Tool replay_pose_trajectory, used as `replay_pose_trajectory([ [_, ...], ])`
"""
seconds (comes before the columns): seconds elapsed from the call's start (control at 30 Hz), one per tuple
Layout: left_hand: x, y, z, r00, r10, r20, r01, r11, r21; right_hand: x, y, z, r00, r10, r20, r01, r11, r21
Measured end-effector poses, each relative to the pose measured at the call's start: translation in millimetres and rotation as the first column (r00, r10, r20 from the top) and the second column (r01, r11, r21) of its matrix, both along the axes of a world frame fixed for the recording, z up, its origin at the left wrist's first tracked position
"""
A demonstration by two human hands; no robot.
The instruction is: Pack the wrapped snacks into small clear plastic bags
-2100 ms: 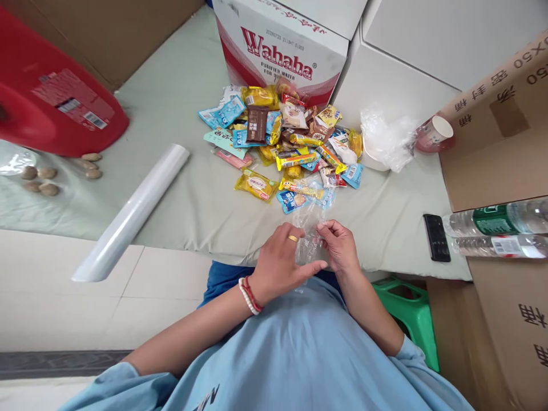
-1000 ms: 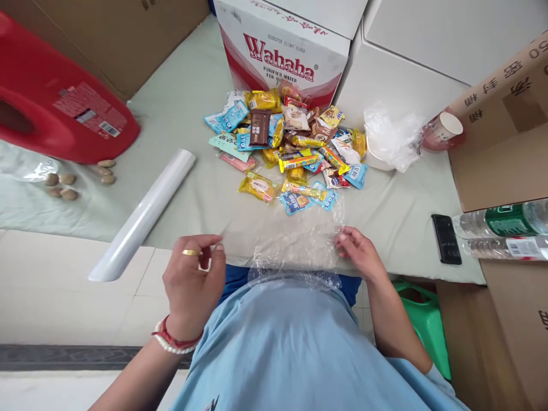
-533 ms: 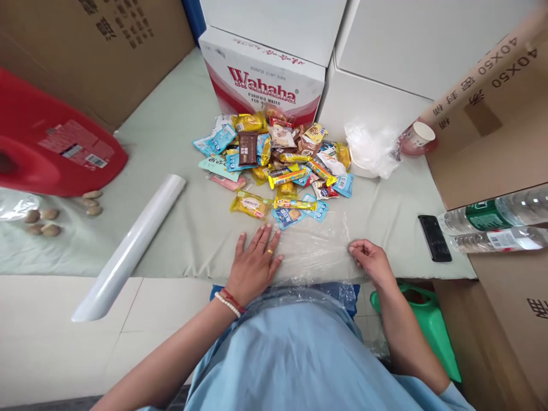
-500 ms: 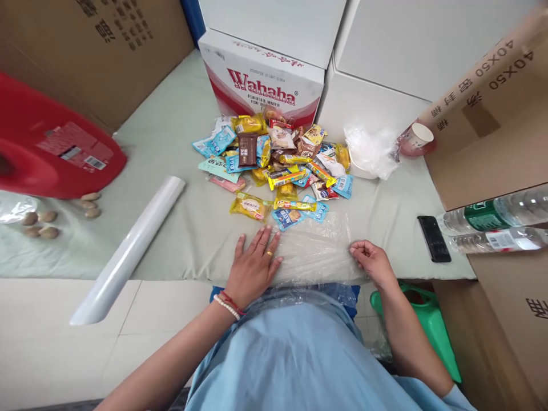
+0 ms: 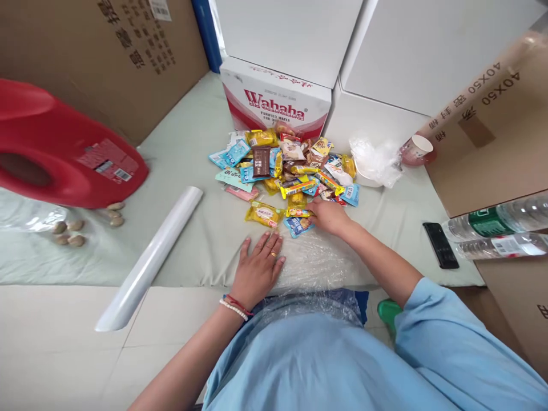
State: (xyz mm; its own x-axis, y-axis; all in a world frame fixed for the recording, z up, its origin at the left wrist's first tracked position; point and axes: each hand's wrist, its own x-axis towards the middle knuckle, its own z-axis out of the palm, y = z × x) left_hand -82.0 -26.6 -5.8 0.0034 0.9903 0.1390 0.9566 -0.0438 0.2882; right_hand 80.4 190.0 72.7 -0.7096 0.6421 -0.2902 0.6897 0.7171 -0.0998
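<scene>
My left hand (image 5: pixel 259 268) lies flat with spread fingers on the table's front part, at the left edge of a clear plastic sheet (image 5: pixel 325 260). My right hand (image 5: pixel 327 217) reaches over that sheet, its fingers closed on the right end of a thin yellow snack stick (image 5: pixel 297 212). Under the stick sits a blue snack packet (image 5: pixel 299 226), partly covered. A yellow-wrapped cake (image 5: pixel 264 213) lies just beyond my left fingertips. Behind these spreads a heap of wrapped snacks, with a brown packet (image 5: pixel 261 161) on top.
A white roll (image 5: pixel 149 257) juts past the table's front edge at left, near a red jug (image 5: pixel 64 154) and several walnuts (image 5: pixel 76 241). The Wahaha carton (image 5: pixel 274 105) stands behind. At right are a white plastic bag (image 5: pixel 377 160), paper cup (image 5: pixel 417 148), phone (image 5: pixel 440 245) and bottles (image 5: pixel 492 222).
My right hand has left the right edge of the plastic sheet, moved up and left, and closed on the yellow snack stick. My left hand stays flat. The camera view has shifted slightly.
</scene>
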Motion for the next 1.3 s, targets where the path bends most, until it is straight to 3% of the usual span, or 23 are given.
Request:
replay_pose_trajectory([
  [0.07, -3, -1, -1.4, 1.0, -0.014, 0.002, 0.014, 1.0, 0.015, 2, 3, 9.3, 0.999, 0.022, 0.026, -0.023, 0.999, 0.042],
  [0.23, -4, -1, -3.1, 1.0, -0.003, 0.03, 0.002, 1.0, 0.031, -1, 31, 33.3, 0.992, 0.065, -0.104, -0.043, 0.978, 0.202],
  [0.47, -4, -1, -2.5, 0.999, -0.002, 0.032, 0.002, 1.0, 0.01, -44, 60, 13.3, 0.99, 0.106, 0.098, -0.129, 0.953, 0.273],
  [0.53, -3, -1, -3.1, 1.0, 0.003, 0.031, -0.003, 1.0, 0.01, -41, 63, 15.7, 0.991, 0.073, 0.111, -0.104, 0.949, 0.296],
  [0.63, -1, -1, -4.0, 0.999, 0.019, 0.033, -0.019, 1.0, 0.011, -20, 62, 33.0, 0.999, 0.017, 0.039, -0.029, 0.95, 0.312],
  [0.7, -1, 0, -3.9, 0.999, 0.027, 0.036, -0.027, 1.0, 0.004, 0, 52, 47.1, 0.998, 0.015, -0.06, 0.0, 0.971, 0.24],
  [0.8, -2, 2, -3.0, 0.999, 0.025, 0.042, -0.025, 1.0, -0.016, 24, 20, 57.4, 0.987, 0.094, -0.134, -0.104, 0.992, -0.077],
  [0.87, -4, 5, -2.6, 0.999, 0.017, 0.047, -0.016, 0.999, -0.029, 31, -6, 53.0, 0.98, 0.172, -0.098, -0.193, 0.937, -0.29],
  [0.93, -6, 7, -2.7, 0.999, 0.011, 0.051, -0.009, 0.999, -0.034, 31, -27, 41.8, 0.97, 0.242, -0.005, -0.224, 0.889, -0.4],
  [1.0, -7, 9, -3.1, 0.999, 0.007, 0.047, -0.006, 0.999, -0.032, 30, -39, 28.8, 0.964, 0.252, 0.08, -0.2, 0.894, -0.4],
  [1.1, -8, 9, -3.5, 0.999, 0.003, 0.037, -0.002, 1.0, -0.024, 31, -47, 15.5, 0.986, 0.14, 0.09, -0.111, 0.956, -0.271],
  [1.2, -6, 9, -3.6, 0.999, 0.006, 0.037, -0.006, 1.0, -0.01, 36, -59, 11.0, 0.997, 0.043, 0.06, -0.033, 0.987, -0.155],
  [1.3, -5, 8, -3.9, 0.999, 0.019, 0.033, -0.019, 1.0, -0.004, 35, -79, 7.5, 0.995, 0.051, 0.08, -0.041, 0.992, -0.122],
])
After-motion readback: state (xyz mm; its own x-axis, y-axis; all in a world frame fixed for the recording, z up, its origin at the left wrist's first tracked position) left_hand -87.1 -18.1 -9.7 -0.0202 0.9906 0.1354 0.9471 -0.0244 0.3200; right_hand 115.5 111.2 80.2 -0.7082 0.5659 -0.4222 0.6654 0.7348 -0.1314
